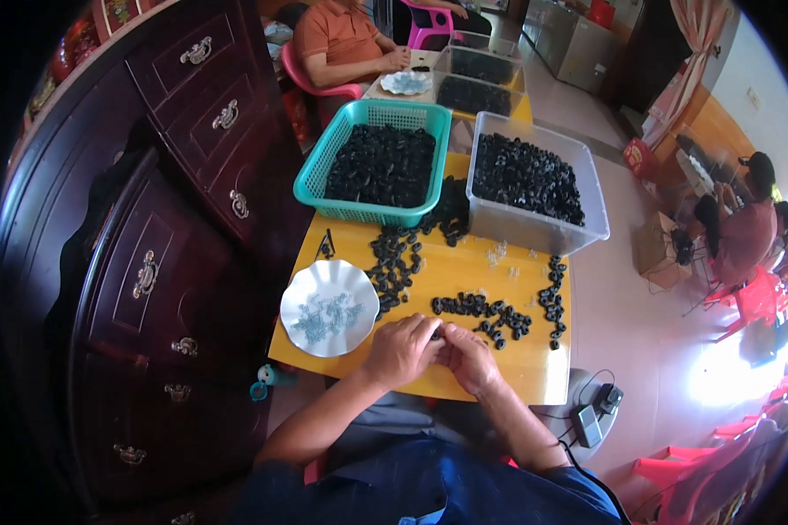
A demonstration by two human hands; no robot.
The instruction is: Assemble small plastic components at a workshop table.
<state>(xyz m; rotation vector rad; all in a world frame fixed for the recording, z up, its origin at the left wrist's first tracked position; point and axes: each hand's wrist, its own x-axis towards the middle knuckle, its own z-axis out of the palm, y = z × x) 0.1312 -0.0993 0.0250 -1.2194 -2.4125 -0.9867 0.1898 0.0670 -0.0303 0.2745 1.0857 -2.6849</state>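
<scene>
Over the near edge of the yellow table (411, 378), my left hand (401, 352) and my right hand (473, 360) meet with fingers pinched together. A small dark piece (437, 334) shows between the fingertips; it looks like the black ring-shaped parts on the table, but the fingers cover most of it. Just beyond my hands lies a cluster of black ring-shaped parts (499, 315). Left of my left hand sits a white scalloped plate (302, 284) holding many small clear pieces (328, 315). Another spread of black parts (394, 262) lies behind the plate.
A teal basket (311, 179) and a clear plastic bin (591, 201), both full of black parts, stand at the table's far side. Black tweezers (326, 245) lie behind the plate. Dark wooden drawers (140, 280) rise at left. A co-worker (337, 44) sits opposite.
</scene>
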